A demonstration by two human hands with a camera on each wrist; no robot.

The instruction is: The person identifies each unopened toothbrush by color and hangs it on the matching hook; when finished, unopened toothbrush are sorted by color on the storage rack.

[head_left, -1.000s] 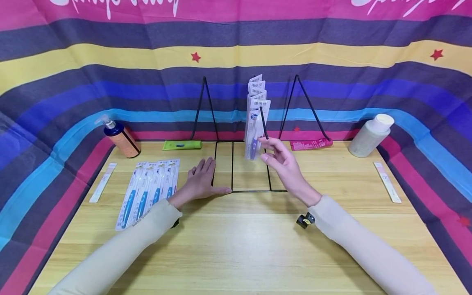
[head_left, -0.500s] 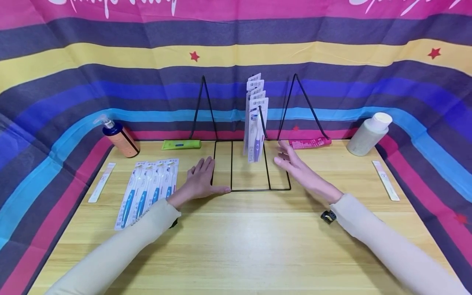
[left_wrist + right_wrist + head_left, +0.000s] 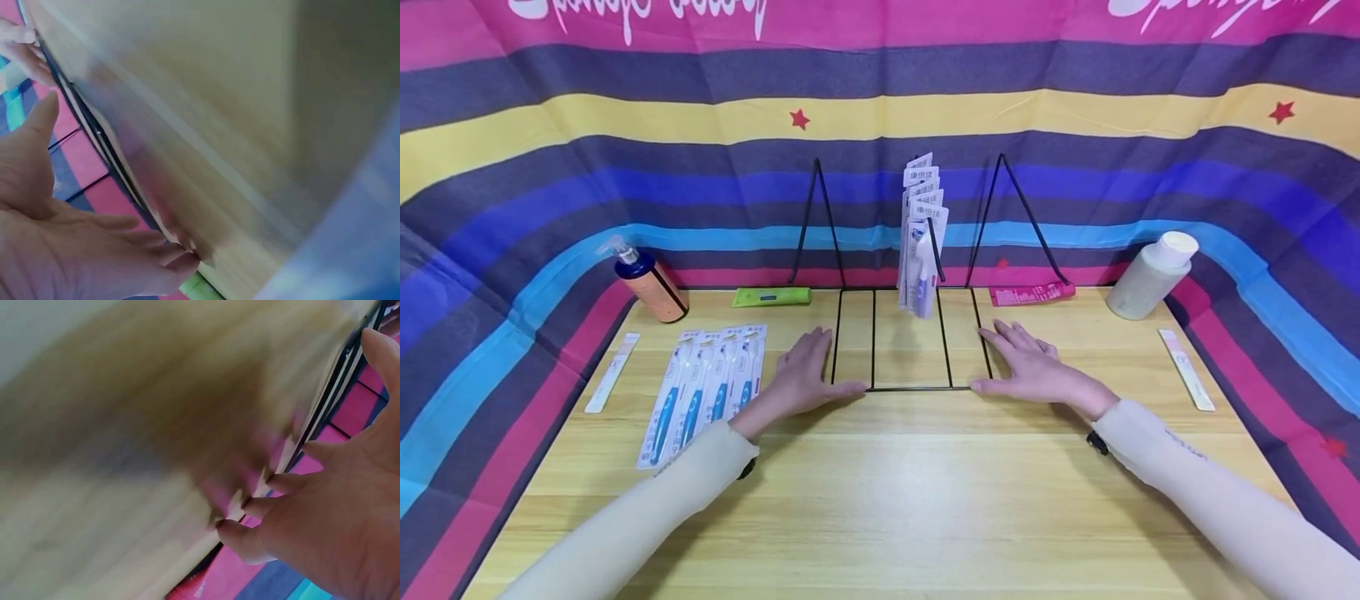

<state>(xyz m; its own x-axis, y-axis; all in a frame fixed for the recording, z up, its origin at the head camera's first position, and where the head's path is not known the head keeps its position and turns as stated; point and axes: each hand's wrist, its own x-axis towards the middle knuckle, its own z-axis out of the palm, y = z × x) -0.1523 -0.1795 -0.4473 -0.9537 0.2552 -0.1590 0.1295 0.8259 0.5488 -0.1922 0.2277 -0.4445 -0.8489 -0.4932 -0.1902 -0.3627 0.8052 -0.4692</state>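
Two hands lie flat, palms down, on the wooden table, fingers straight and relaxed, gripping nothing. The left hand rests just left of a black wire rack, its thumb reaching the rack's front left corner. The right hand rests at the rack's front right corner, fingers pointing away from the person. Between the hands, the rack's flat base runs front to back, and a row of packaged toothbrushes hangs upright from its centre, long axes vertical. Left of the left hand, four more toothbrush packs lie flat side by side, long axes running front to back, brush heads toward the far edge. Both wrist views are blurred.
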